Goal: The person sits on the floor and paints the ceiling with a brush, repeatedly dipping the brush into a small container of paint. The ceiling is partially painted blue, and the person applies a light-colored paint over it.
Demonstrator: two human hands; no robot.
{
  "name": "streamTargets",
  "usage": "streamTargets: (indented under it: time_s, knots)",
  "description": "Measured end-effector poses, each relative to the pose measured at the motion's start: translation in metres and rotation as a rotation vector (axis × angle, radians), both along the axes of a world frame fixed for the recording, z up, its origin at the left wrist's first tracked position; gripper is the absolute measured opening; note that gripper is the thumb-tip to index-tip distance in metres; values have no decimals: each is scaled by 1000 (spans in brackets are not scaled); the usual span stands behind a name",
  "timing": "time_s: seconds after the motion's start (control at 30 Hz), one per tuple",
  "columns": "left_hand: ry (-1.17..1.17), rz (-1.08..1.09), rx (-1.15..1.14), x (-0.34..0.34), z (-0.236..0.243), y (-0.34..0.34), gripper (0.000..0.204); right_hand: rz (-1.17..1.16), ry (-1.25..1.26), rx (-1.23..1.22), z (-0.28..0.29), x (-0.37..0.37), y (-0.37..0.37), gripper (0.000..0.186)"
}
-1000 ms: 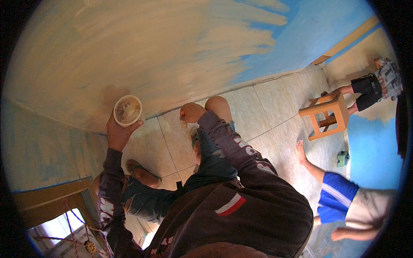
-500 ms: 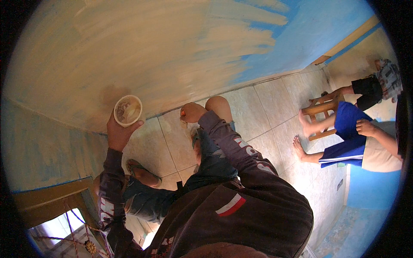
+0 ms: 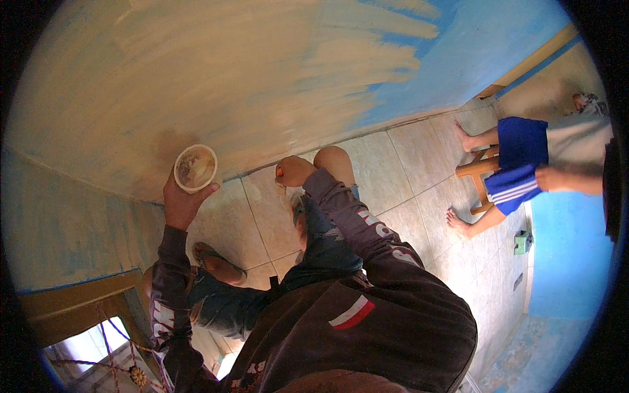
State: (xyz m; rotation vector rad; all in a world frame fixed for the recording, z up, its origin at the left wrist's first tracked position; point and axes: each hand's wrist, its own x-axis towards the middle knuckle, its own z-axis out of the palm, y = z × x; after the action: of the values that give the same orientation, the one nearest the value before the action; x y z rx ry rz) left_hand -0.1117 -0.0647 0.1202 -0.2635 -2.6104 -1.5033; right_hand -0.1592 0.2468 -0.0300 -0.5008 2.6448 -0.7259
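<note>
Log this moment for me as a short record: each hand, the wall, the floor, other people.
Left hand: grips a round, open pale-rimmed tub with residue inside
Right hand: curled beside the right knee; grip unclear
Wall: streaky tan over blue, blue showing toward the right
Floor: pale tiles; orange-brown stool, small green object at right
Other people: one in blue shorts, partly hiding the stool; another barely visible behind

Dark sweatshirt [image 3: 386, 334] with 1 red-white patch [image 3: 352, 312]; dark jeans [image 3: 229, 298].
</note>
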Motion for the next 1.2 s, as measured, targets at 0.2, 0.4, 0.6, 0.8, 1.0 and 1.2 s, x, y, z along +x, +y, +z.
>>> streamTargets:
  time_s: [0.2, 0.4, 0.6, 0.8, 1.0, 1.2]
  knots:
    - [-3, 14, -31, 0, -2, -2, 76, -9, 9, -20, -1, 1, -1, 26]
    - [-17, 18, -27, 1, 1, -1, 75, 23, -18, 26, 7, 0, -2, 26]
    - [-16, 21, -28, 0, 2, 1, 74, 17, -3, 15, 0, 0, 0, 27]
    - [0, 14, 2, 1, -4, -2, 75, 24, -42, 29, 9, 1, -2, 27]
    - [-13, 26, -16, 1, -2, -2, 75, 13, -64, 24, 6, 1, -3, 28]
    - [-92, 25, -10, -1, 3, 2, 76, 60, 123, 4, -4, 0, 1, 28]
